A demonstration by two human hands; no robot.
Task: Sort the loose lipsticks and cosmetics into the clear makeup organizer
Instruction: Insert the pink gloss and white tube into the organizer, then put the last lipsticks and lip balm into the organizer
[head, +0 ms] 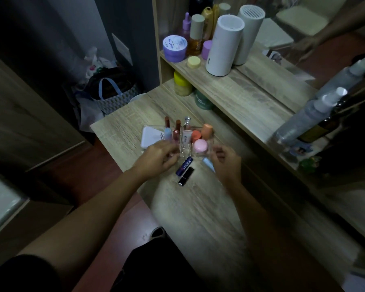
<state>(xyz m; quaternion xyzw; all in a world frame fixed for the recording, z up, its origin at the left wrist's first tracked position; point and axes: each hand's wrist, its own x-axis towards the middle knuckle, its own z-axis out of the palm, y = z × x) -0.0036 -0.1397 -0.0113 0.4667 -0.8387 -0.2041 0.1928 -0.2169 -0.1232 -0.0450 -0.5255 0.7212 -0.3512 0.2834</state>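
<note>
The clear makeup organizer [185,151] stands on the wooden dresser top. It holds several upright lipsticks, a small tube, a pink jar [200,145] and two orange pots. A white compact [151,137] lies in its left part. My left hand [159,158] hovers at the organizer's front left, fingers curled, with nothing seen in it. My right hand [227,162] is at the front right beside a light blue tube [208,163]; whether it grips the tube is unclear. A blue Nivea lip balm [184,166] and a black lipstick [186,175] lie loose between my hands.
A raised shelf [230,85] behind holds a purple jar [175,48], bottles and a tall white cylinder [224,45] before a mirror. Spray bottles [308,116] stand at the right. A yellow-lidded jar [182,85] sits under the shelf. Bags lie on the floor at left.
</note>
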